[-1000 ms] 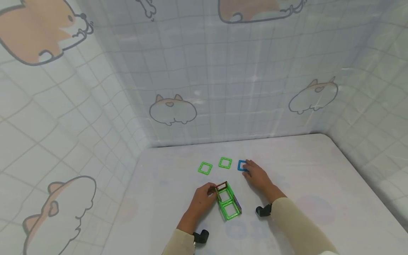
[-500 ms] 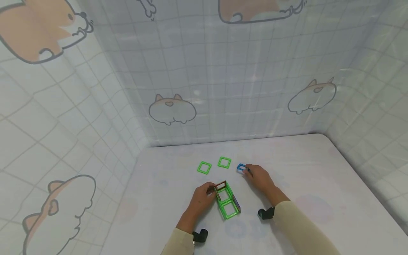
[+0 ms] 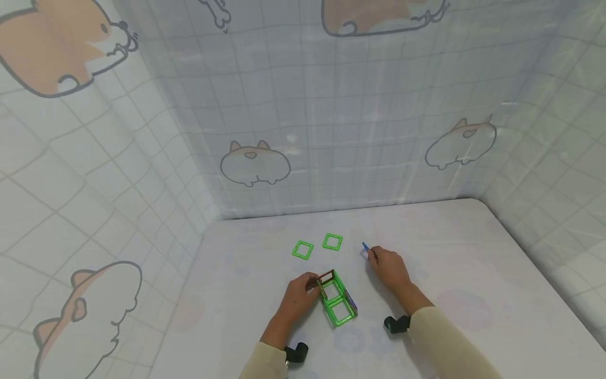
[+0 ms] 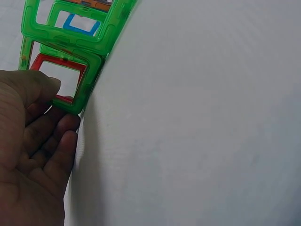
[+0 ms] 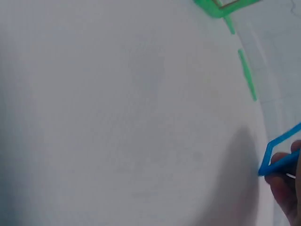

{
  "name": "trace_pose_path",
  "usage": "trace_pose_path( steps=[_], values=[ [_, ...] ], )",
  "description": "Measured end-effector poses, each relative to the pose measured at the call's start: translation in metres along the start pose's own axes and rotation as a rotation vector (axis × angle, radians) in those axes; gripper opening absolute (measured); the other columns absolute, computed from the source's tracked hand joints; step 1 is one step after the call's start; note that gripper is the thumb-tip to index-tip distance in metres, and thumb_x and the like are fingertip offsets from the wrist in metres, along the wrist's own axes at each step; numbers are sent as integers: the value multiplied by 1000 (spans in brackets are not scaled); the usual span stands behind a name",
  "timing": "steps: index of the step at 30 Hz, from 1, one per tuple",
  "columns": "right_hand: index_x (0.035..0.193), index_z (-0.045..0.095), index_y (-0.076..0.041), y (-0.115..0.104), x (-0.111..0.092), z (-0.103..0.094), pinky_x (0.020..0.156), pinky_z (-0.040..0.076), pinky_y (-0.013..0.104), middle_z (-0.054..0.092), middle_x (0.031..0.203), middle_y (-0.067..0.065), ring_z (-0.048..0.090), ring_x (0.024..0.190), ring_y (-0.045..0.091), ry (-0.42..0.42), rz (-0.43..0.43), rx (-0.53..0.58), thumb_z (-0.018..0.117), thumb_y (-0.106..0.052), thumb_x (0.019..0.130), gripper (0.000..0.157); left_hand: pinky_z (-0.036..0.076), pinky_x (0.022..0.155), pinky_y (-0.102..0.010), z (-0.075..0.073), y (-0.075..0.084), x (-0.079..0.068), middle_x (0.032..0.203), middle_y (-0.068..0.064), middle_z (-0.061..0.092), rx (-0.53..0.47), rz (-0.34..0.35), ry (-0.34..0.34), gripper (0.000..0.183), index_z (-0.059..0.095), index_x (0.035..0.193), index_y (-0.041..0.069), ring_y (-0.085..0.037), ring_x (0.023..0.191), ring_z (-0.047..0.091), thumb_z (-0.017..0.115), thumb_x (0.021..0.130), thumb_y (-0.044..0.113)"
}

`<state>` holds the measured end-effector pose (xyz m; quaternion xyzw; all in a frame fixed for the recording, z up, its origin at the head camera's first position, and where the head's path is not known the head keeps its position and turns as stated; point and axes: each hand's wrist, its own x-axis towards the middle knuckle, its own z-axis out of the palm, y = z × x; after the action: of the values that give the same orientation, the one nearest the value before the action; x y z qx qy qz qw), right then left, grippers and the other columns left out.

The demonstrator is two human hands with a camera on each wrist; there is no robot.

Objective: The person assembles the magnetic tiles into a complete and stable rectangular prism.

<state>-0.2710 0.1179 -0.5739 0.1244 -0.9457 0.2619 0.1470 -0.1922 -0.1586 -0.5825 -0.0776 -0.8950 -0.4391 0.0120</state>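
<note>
My left hand (image 3: 299, 297) pinches the far left end of a box-like structure of magnetic tiles (image 3: 337, 300). Its frames are mostly green, with red, orange and purple or blue ones among them. In the left wrist view the thumb lies over the corner where a red square tile (image 4: 61, 60) meets a green one. To the right of the structure, my right hand (image 3: 390, 268) holds a blue square magnetic tile (image 5: 282, 137) between thumb and fingers. From the head view that tile (image 3: 365, 246) appears nearly edge-on, partly covered by the fingers.
Two green square tiles, one to the left (image 3: 303, 250) and one to the right (image 3: 333, 242), lie flat beyond the structure. The white table (image 3: 255, 237) ends at a curtain (image 3: 331, 173) printed with dogs. Each wrist wears a black camera (image 3: 396, 325).
The right hand has taken the blue tile off the table, tilted it up on edge and drawn it slightly toward the person. The left hand stays on the structure.
</note>
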Motion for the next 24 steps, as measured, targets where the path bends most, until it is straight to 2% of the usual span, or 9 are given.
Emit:
trace_pose_path(
  steps=[5,11,16,19,24],
  values=[
    [108,68,3,-2,-3,-5,57,53,34,73,88,15,56,62,15,5,-1,-9,61,-11,93,21,55,93,-35,-2,2,-4,110,-3,71,7,8,2,19,66,113,9,-19,104,69,66,94,13],
    [116,68,4,-2,-12,-10,71,59,41,74,102,18,64,74,18,-74,9,-32,63,-13,96,28,55,94,-35,-4,3,-9,110,-3,70,0,0,-6,18,67,111,9,-19,105,68,67,94,14],
    [118,69,3,0,-20,-15,81,58,45,74,106,16,69,88,23,-134,48,39,68,-16,94,31,55,95,-36,-6,2,-13,109,-1,71,26,8,-5,19,67,111,10,-18,106,68,68,94,16],
    [113,72,0,2,-23,-16,78,58,41,74,101,11,66,84,19,-194,77,99,70,-18,93,27,54,95,-38,-7,1,-16,109,-1,71,32,11,-4,19,67,111,10,-19,106,68,69,93,16],
    [93,74,-9,6,-27,-15,68,51,32,69,85,0,55,75,14,-267,110,173,74,-19,90,11,55,94,-39,-9,-1,-21,108,-1,72,47,13,-11,20,68,110,10,-18,105,68,71,92,19]
  ],
)
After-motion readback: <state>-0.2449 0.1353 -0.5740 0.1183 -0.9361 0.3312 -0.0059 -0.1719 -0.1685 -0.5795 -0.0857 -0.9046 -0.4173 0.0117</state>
